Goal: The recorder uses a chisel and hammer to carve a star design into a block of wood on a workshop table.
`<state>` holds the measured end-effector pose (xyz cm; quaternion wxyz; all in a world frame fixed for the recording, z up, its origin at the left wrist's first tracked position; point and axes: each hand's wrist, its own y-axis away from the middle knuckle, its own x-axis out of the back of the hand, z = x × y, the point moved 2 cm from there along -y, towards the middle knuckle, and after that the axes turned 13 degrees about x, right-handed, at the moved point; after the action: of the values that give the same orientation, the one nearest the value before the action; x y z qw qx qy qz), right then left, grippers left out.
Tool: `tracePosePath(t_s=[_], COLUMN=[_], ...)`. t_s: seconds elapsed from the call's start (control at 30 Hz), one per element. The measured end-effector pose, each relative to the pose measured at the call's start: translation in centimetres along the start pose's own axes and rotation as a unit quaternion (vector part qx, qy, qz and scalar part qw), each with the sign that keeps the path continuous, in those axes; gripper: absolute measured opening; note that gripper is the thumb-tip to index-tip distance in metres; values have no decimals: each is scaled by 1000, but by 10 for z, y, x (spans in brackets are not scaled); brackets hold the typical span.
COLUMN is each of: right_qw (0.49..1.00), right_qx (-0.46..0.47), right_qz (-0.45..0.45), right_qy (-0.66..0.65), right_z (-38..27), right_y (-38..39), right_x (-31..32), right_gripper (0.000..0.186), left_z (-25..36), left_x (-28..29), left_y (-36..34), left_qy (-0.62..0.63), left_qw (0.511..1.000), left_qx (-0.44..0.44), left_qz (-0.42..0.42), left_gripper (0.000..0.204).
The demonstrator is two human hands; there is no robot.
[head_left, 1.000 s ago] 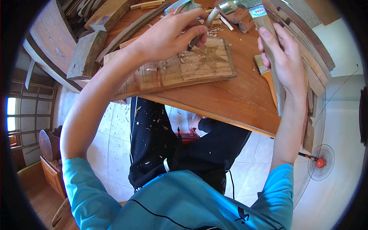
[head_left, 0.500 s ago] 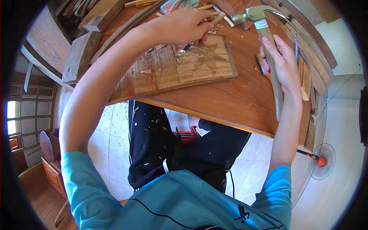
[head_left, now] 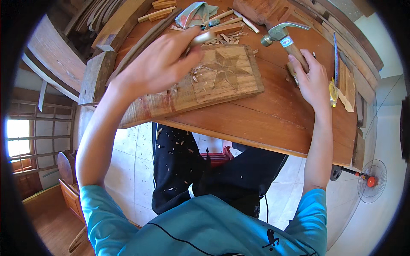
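My left hand [head_left: 166,64] is closed around a chisel and hovers over the left part of a wooden board [head_left: 188,100]. The chisel's pale handle [head_left: 203,39] sticks out past my thumb and fingers; its blade is hidden. Cut into the right part of the board is a star-like flower carving [head_left: 226,70], with chips along its left side. On the right, my right hand [head_left: 311,81] grips a claw hammer [head_left: 279,33] by its wooden handle. The hammer's metal head points away from me, above the table and apart from the board.
Wood shavings [head_left: 230,39] lie behind the board, near a green cloth [head_left: 194,15] and several slim tools. A brush [head_left: 292,73] rests under my right hand. Beyond it are a blue ruler-like strip [head_left: 335,59], a yellow object [head_left: 333,93] and wood pieces. Wood blocks [head_left: 97,77] border the left.
My left hand has drawn back leftward with the chisel, off the carving, which now shows more fully. The hammer has tilted, and its handle's lower end is now hidden.
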<state>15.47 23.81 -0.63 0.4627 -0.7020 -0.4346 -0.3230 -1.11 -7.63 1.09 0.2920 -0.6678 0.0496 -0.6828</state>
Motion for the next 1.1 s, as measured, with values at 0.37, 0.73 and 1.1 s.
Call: tracePosePath(t_s=[0.37, 0.73, 1.1], right_qw=[999, 999, 998], right_qx=[-11, -8, -9], right_qz=[-34, -41, -51], right_qy=[-14, 26, 22], right_z=[0, 0, 2], right_y=[3, 5, 5], right_x=[-6, -7, -8], right_gripper=[33, 39, 41], left_z=[43, 47, 42], left_x=[-2, -7, -1], left_y=[13, 22, 18], left_qy=[65, 38, 66], left_qw=[960, 981, 979], left_qx=[261, 192, 191], left_qz=[-78, -2, -23], left_gripper=[14, 22, 18])
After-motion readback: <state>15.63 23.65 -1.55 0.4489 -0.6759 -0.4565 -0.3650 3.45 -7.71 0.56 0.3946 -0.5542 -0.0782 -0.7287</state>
